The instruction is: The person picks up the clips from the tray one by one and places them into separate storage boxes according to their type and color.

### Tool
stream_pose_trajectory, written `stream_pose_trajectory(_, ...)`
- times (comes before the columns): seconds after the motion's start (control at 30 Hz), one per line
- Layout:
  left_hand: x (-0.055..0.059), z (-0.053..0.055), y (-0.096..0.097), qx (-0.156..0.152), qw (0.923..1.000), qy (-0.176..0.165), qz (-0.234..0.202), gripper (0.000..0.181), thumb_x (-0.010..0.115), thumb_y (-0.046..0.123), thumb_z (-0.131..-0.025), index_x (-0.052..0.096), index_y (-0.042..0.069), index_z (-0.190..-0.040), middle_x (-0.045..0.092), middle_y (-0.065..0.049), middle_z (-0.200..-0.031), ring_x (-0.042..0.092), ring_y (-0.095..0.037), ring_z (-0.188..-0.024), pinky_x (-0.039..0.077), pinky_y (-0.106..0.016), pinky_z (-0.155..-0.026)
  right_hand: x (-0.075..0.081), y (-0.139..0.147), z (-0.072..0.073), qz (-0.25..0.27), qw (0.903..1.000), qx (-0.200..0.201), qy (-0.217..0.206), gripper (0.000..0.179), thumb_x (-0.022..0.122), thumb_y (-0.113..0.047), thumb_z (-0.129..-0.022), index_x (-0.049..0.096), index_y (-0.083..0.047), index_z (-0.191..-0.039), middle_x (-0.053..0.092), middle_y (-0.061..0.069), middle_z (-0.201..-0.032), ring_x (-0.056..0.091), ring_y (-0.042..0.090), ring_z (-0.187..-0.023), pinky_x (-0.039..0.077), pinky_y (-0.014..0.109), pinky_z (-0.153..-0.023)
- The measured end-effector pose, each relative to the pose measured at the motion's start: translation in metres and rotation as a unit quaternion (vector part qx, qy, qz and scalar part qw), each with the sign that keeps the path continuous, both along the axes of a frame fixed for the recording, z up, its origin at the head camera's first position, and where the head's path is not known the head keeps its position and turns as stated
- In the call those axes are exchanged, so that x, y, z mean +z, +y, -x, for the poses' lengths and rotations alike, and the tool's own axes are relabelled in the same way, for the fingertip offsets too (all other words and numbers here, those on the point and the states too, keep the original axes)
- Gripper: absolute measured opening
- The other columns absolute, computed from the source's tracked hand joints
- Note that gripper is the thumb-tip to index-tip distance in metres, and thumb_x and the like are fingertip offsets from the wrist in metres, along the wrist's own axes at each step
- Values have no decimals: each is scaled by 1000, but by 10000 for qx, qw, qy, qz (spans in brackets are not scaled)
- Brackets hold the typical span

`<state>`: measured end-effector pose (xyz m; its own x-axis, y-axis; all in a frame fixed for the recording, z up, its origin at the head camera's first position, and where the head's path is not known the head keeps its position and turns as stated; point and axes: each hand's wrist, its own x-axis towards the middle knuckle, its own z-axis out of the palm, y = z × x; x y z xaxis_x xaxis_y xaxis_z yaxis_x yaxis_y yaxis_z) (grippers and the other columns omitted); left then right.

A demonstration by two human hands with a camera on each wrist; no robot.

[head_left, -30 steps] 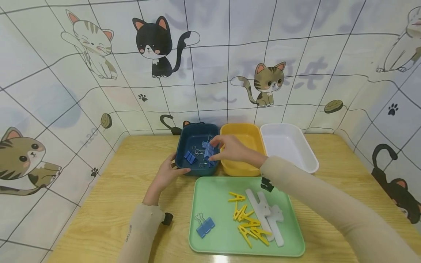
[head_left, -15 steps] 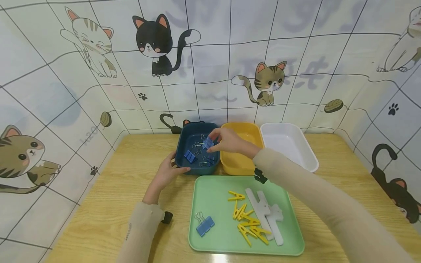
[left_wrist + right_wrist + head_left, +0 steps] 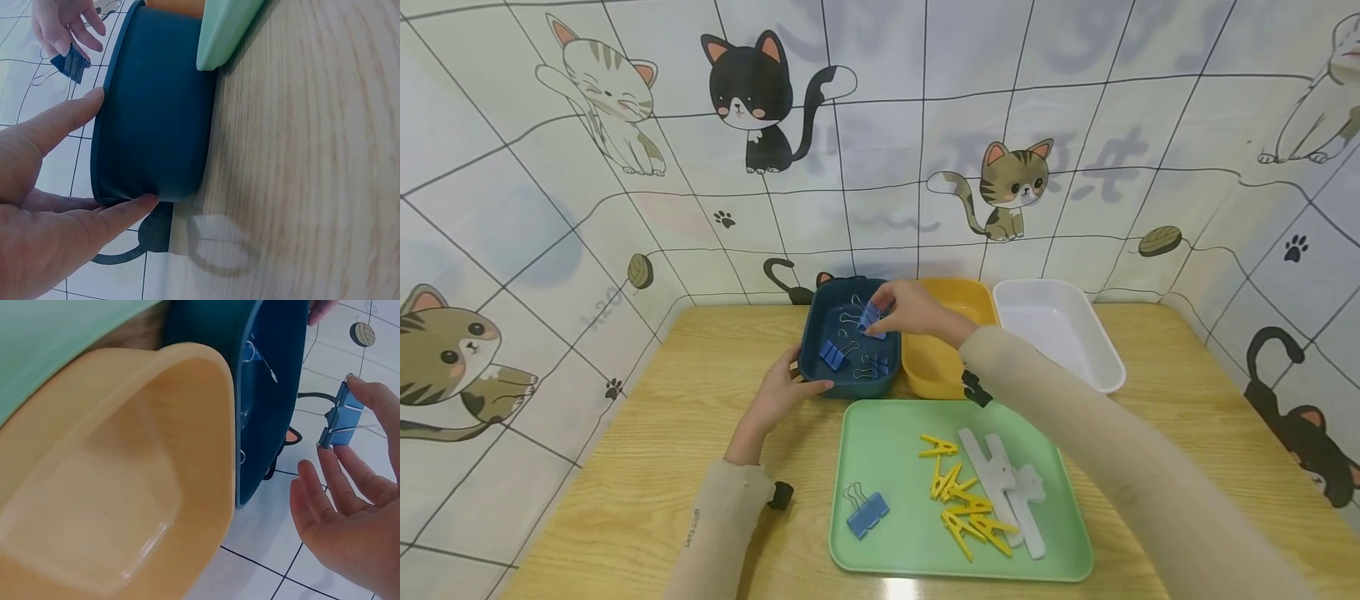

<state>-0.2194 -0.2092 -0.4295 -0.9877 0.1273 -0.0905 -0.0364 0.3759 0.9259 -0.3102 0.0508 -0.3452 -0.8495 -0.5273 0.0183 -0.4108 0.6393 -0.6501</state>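
My right hand (image 3: 917,312) pinches a blue binder clip (image 3: 869,318) between thumb and fingertips, over the back right part of a dark blue bin (image 3: 814,372). In the right wrist view the clip (image 3: 347,415) is held above the rim, its wire handles pointing toward the palm. Several other blue binder clips (image 3: 832,356) lie inside the bin. My left hand (image 3: 781,398) rests against the bin's left front corner, thumb on the rim and fairly straight fingers along the outer wall (image 3: 150,106). One larger blue binder clip (image 3: 867,515) lies on a green tray (image 3: 895,433).
Right of the dark bin stand a yellow bin (image 3: 936,382) and a white bin (image 3: 1060,325). The tray also carries several yellow clothespins (image 3: 958,492) and white plastic pieces (image 3: 1000,479) with long handles. A cat-patterned wall covering (image 3: 880,225) rises behind the wooden table (image 3: 700,433).
My right hand has moved slightly back and left with the binder clip, from the bin's middle right toward its back right. The left hand keeps its place at the corner.
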Motion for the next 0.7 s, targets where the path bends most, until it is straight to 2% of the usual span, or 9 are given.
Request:
stream_pose_trajectory(0.2,1,0,1,74,9999,-74,74,90,77,14,-97,22,1,-166,30,-24,-169,36,-50,-152,42,-59,-119,3,-2,6,-103,9999,-65,-24,57,87,-25,-87,67,4,-131,69,20,-129,63,34,-121,56,42,-103)
stream_pose_trajectory(0.7,-2,1,0,68,9999,-85,81,90,77,14,-97,22,1,-166,29,-24,-169,35,-50,-153,41,-60,-120,6,-9,16,-337,9984,-394,-216,55,86,-24,-89,65,5,-131,67,21,-131,62,34,-121,56,41,-104)
